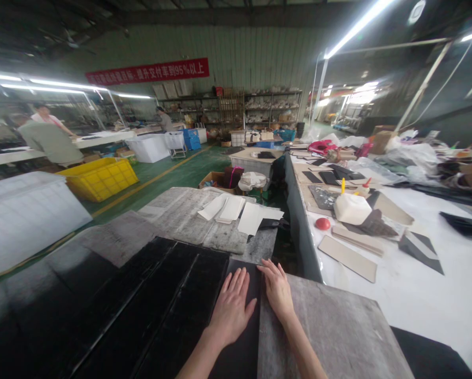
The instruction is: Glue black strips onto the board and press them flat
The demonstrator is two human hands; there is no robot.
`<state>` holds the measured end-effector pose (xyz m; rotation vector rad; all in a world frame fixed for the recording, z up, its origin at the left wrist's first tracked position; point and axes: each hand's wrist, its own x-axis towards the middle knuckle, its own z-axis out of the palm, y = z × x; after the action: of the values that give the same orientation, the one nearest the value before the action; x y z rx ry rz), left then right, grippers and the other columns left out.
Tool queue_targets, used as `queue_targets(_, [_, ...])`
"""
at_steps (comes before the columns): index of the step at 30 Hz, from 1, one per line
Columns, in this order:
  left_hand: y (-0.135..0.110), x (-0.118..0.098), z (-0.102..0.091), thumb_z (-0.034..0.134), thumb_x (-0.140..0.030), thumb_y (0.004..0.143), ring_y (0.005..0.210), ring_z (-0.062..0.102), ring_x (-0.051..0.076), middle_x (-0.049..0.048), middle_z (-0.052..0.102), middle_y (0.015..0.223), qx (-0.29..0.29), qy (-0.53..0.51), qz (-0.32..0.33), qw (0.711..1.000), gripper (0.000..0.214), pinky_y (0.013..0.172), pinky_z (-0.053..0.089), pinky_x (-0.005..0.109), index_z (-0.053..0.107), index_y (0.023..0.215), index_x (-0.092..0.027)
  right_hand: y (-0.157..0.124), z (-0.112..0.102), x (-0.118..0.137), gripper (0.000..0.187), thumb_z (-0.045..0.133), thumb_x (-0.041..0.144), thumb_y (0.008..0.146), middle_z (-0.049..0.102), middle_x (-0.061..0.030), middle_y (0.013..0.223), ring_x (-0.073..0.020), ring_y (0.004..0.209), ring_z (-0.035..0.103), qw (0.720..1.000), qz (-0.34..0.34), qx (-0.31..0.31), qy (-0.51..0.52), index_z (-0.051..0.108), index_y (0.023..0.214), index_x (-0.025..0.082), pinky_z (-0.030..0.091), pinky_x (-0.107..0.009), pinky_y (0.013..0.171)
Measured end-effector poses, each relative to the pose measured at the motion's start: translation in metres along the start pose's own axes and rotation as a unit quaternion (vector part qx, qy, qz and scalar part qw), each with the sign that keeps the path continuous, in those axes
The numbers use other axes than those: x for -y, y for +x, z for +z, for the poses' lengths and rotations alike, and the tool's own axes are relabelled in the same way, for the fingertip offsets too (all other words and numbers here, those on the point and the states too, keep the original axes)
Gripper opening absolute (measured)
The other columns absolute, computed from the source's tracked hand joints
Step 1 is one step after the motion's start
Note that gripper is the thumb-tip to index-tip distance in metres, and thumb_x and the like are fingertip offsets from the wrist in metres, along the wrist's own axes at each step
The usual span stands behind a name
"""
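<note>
My left hand [233, 309] lies flat on a dark strip of sheet material [242, 350], its fingers stretched forward. At the strip's right edge rests my right hand [277, 289], fingers extended and slightly bent, the fingertips touching the strip's far end. Left of the strip spread shiny black panels [141, 305], side by side with pale seams between them. A worn grey board [323, 326] lies under and to the right of my right hand. Beyond my hands, white cut pieces [232, 208] sit on a grey sheet [180, 216], beside a black tool-like item [273, 223] I cannot make out.
To the right, a white-topped table [410, 284] holds a white plastic bottle [352, 208], a red dome-shaped object [322, 223] and beige strips [348, 258]. A gap separates the two tables. White bins [30, 221] and a yellow bin [97, 179] stand left; several people work farther back.
</note>
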<state>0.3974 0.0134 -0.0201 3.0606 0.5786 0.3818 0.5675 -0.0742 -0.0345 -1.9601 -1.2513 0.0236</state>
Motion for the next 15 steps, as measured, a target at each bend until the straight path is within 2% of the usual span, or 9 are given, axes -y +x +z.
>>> queue_targets(3, [0.0, 0.0, -0.001, 0.038, -0.046, 0.099, 0.146, 0.024, 0.027, 0.015, 0.027, 0.157, -0.008, -0.004, 0.004, 1.0, 0.063, 0.117, 0.032, 0.05, 0.025, 0.15, -0.01, -0.001, -0.001, 0.0, 0.042, 0.037, 0.011, 0.09, 0.062, -0.0037, 0.134, -0.0222, 0.135, 0.046, 1.0, -0.008, 0.004, 0.0, 0.071, 0.109, 0.028, 0.03, -0.053, 0.115])
queue_targets(8, [-0.003, -0.006, 0.0, 0.042, -0.04, 0.098, 0.144, 0.029, 0.027, 0.0146, 0.033, 0.154, -0.033, -0.004, -0.006, 0.999, 0.057, 0.115, 0.035, 0.049, 0.032, 0.147, -0.01, -0.002, -0.005, 0.007, 0.047, 0.038, 0.009, 0.088, 0.066, -0.0012, 0.129, -0.0204, 0.129, 0.053, 0.999, 0.002, 0.047, -0.018, 0.07, 0.112, 0.032, 0.023, -0.054, 0.117])
queue_targets(15, [-0.007, -0.011, -0.003, 0.043, -0.038, 0.099, 0.142, 0.033, 0.027, 0.0154, 0.038, 0.152, -0.031, -0.008, -0.018, 0.999, 0.053, 0.114, 0.037, 0.048, 0.036, 0.144, -0.01, -0.001, -0.006, 0.009, 0.045, 0.038, 0.011, 0.09, 0.065, -0.001, 0.13, -0.0194, 0.129, 0.052, 0.998, 0.011, 0.053, -0.01, 0.07, 0.114, 0.032, 0.022, -0.052, 0.117])
